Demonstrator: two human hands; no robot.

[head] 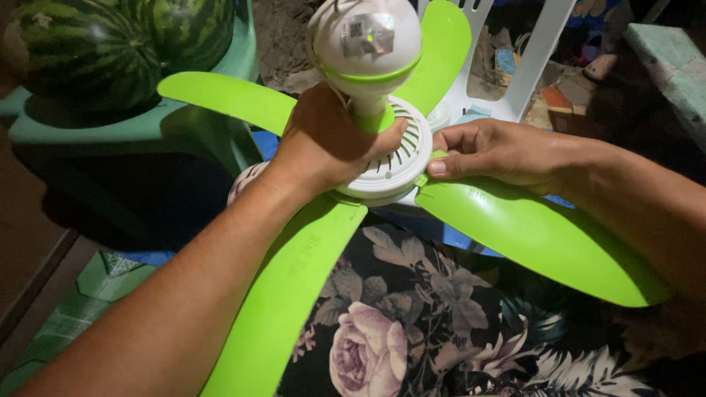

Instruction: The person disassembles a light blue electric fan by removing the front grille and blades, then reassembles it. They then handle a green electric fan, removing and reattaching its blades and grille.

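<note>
So the small ceiling fan [382, 158] sits over the lap, above a flowered cloth [412, 323]. Left hand [331, 143] is wrapped tight around the neck under the white motor dome [365, 40]. Right hand [493, 151] pinches the root of a green blade [544, 235] right beside the vented white hub [401, 151]. At least 4 blades look seated in the hub, so I'd guess it's mostly assembled. 2 watermelons [110, 44] sit on a green chair [147, 125] behind the fan.
</note>
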